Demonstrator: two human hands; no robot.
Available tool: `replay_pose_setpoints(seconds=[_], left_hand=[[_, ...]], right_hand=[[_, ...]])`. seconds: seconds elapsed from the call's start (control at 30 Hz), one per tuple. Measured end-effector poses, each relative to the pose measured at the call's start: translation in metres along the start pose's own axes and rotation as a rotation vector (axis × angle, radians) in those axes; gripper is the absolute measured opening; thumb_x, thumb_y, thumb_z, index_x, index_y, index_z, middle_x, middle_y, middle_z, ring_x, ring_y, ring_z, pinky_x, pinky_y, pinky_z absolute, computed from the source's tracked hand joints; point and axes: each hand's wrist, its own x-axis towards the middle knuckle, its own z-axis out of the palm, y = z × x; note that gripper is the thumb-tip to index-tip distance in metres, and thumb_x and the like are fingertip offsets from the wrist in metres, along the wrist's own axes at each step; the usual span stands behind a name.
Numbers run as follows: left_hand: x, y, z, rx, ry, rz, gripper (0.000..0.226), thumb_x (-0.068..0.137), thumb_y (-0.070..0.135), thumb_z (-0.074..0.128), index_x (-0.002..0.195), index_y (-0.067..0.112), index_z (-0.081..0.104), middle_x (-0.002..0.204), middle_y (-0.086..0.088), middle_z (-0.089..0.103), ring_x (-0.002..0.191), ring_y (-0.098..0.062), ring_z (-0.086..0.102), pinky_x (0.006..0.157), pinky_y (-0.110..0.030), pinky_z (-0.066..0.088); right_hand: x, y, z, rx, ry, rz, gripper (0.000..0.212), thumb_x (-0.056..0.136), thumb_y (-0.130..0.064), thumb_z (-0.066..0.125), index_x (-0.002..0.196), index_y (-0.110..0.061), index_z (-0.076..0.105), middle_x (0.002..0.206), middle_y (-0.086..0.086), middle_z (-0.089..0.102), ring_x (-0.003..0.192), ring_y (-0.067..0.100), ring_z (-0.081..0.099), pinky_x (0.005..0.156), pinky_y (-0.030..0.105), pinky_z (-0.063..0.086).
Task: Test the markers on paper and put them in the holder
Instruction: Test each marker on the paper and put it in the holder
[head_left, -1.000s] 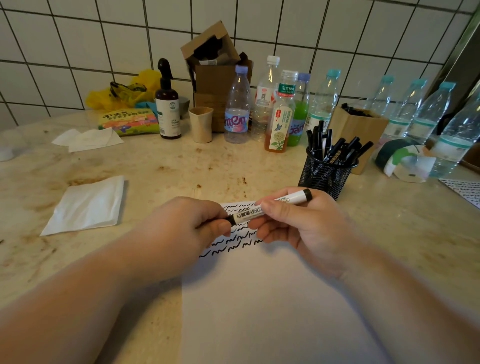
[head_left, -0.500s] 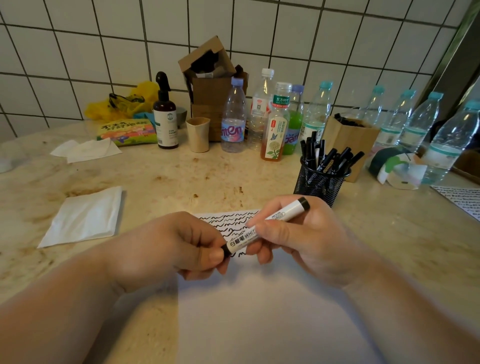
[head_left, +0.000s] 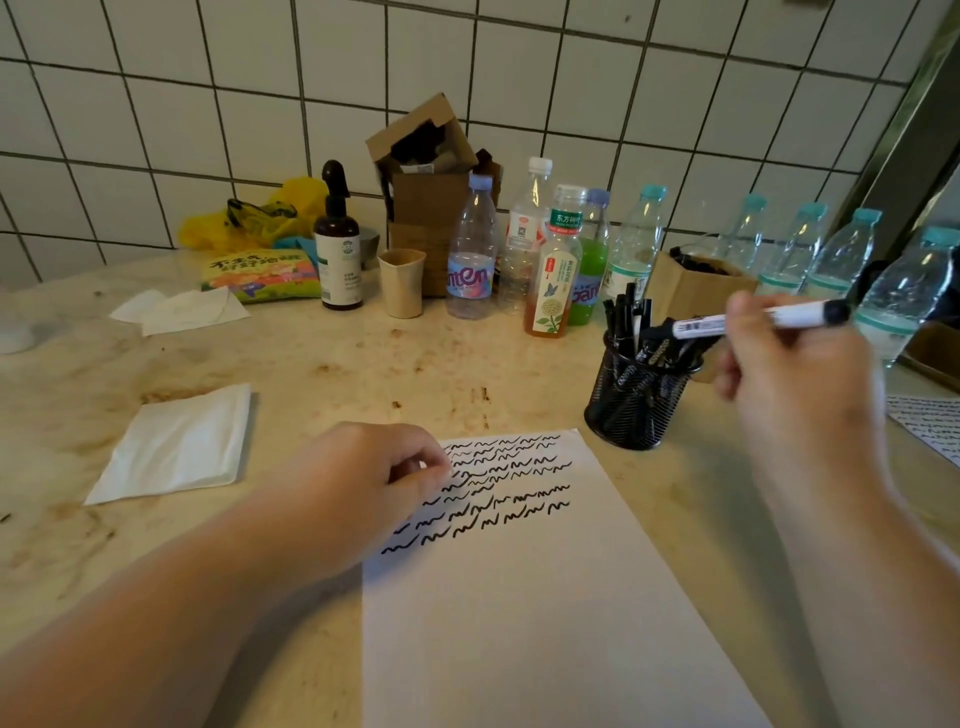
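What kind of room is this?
Probably a kitchen or pantry counter used as a work spot: a white tiled wall, a stained stone countertop, and a row of drink bottles along the wall.

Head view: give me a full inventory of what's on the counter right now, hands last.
Paper: one, white, front centre, black squiggle rows across its top.
Holder: one, black mesh, right of the paper's top edge, full of black markers.
Marker: one, white barrel with black ends, above the holder.
Bottles: about ten, mostly clear, back row by the tiles.
Spray bottle: one, brown, back left.
Cup: one, beige, beside the spray bottle.
Cardboard boxes: two, brown, back.
Tissues: two, white, left.
Snack packet: one, colourful, back left.
Left hand: loosely curled on the paper's top-left corner.
Right hand: holding the marker.
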Motion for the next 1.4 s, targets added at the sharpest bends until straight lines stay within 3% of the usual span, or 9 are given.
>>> replay_pose_setpoints(seconds=[0.3, 0.47, 0.67, 0.87, 0.93, 1.1, 1.2, 1.3, 1.4], left_hand=[[0.0, -0.004, 0.001, 0.01, 0.023, 0.02, 0.015, 0.093, 0.048, 0.055, 0.091, 0.04, 0.067, 0.074, 0.023, 0.067, 0.063, -0.007, 0.062, 0.05, -0.02, 0.046], [0.001, -0.004, 0.002, 0.01, 0.026, 0.012, 0.015, 0.093, 0.047, 0.055, 0.088, 0.04, 0.067, 0.071, 0.016, 0.068, 0.057, -0.009, 0.059, 0.05, -0.022, 0.044], [0.001, -0.004, 0.003, 0.07, 0.004, -0.005, 0.016, 0.093, 0.048, 0.054, 0.089, 0.04, 0.067, 0.072, 0.021, 0.066, 0.057, 0.0, 0.056, 0.047, -0.015, 0.039], [0.002, -0.006, 0.002, 0.088, -0.015, -0.001, 0.017, 0.093, 0.047, 0.053, 0.085, 0.038, 0.066, 0.073, 0.027, 0.064, 0.055, 0.001, 0.055, 0.046, -0.015, 0.04], [0.002, -0.007, 0.002, 0.084, -0.016, 0.005, 0.016, 0.093, 0.047, 0.054, 0.086, 0.039, 0.066, 0.073, 0.028, 0.063, 0.058, 0.002, 0.056, 0.047, -0.014, 0.04], [0.003, -0.008, 0.002, 0.073, -0.026, 0.015, 0.015, 0.093, 0.047, 0.055, 0.087, 0.041, 0.067, 0.069, 0.031, 0.062, 0.061, 0.003, 0.058, 0.048, -0.013, 0.039], [0.003, -0.008, 0.001, 0.073, -0.036, 0.009, 0.016, 0.093, 0.048, 0.055, 0.085, 0.041, 0.066, 0.067, 0.031, 0.062, 0.061, 0.004, 0.057, 0.049, -0.011, 0.037], [0.003, -0.008, 0.0, 0.056, -0.04, 0.0, 0.017, 0.092, 0.049, 0.055, 0.085, 0.04, 0.067, 0.068, 0.028, 0.063, 0.057, -0.002, 0.057, 0.051, -0.016, 0.043], [0.003, -0.008, -0.001, 0.05, -0.039, 0.001, 0.017, 0.092, 0.048, 0.055, 0.086, 0.039, 0.067, 0.068, 0.024, 0.065, 0.057, -0.002, 0.057, 0.05, -0.015, 0.042]], right_hand=[[0.035, -0.01, 0.01, -0.477, -0.234, 0.002, 0.03, 0.093, -0.047, 0.062, 0.093, -0.019, 0.072, 0.081, 0.007, 0.07, 0.074, 0.027, 0.064, 0.07, 0.04, 0.052], [0.042, -0.01, 0.02, -0.376, -0.125, 0.029, 0.028, 0.093, -0.055, 0.058, 0.101, -0.028, 0.064, 0.093, -0.004, 0.07, 0.078, 0.017, 0.064, 0.058, 0.027, 0.041], [0.034, -0.006, 0.022, -0.427, -0.151, -0.033, 0.021, 0.093, -0.042, 0.066, 0.086, -0.024, 0.075, 0.074, -0.01, 0.062, 0.063, 0.005, 0.05, 0.052, 0.023, 0.031], [0.031, 0.023, 0.018, -0.137, 0.04, 0.059, 0.011, 0.09, -0.035, 0.065, 0.099, -0.029, 0.068, 0.087, -0.011, 0.064, 0.081, 0.014, 0.059, 0.073, 0.035, 0.049], [0.029, 0.038, 0.018, -0.031, 0.068, 0.164, 0.023, 0.085, -0.025, 0.065, 0.107, -0.029, 0.065, 0.091, -0.011, 0.061, 0.088, 0.015, 0.058, 0.078, 0.035, 0.047], [0.03, 0.071, 0.027, 0.039, -0.168, 0.407, 0.071, 0.058, -0.018, 0.068, 0.128, -0.023, 0.06, 0.113, 0.0, 0.07, 0.107, 0.023, 0.064, 0.085, 0.039, 0.047], [0.031, 0.079, 0.037, 0.031, -0.294, 0.46, 0.075, 0.058, -0.019, 0.086, 0.127, -0.025, 0.058, 0.115, -0.001, 0.071, 0.106, 0.023, 0.066, 0.097, 0.047, 0.049], [0.03, 0.077, 0.044, 0.029, -0.359, 0.441, 0.066, 0.066, -0.015, 0.091, 0.124, -0.023, 0.061, 0.112, -0.001, 0.073, 0.105, 0.022, 0.067, 0.091, 0.041, 0.049], [0.025, 0.07, 0.047, -0.026, -0.332, 0.396, 0.069, 0.061, -0.028, 0.094, 0.121, -0.028, 0.061, 0.109, -0.005, 0.072, 0.101, 0.017, 0.067, 0.084, 0.038, 0.048]])
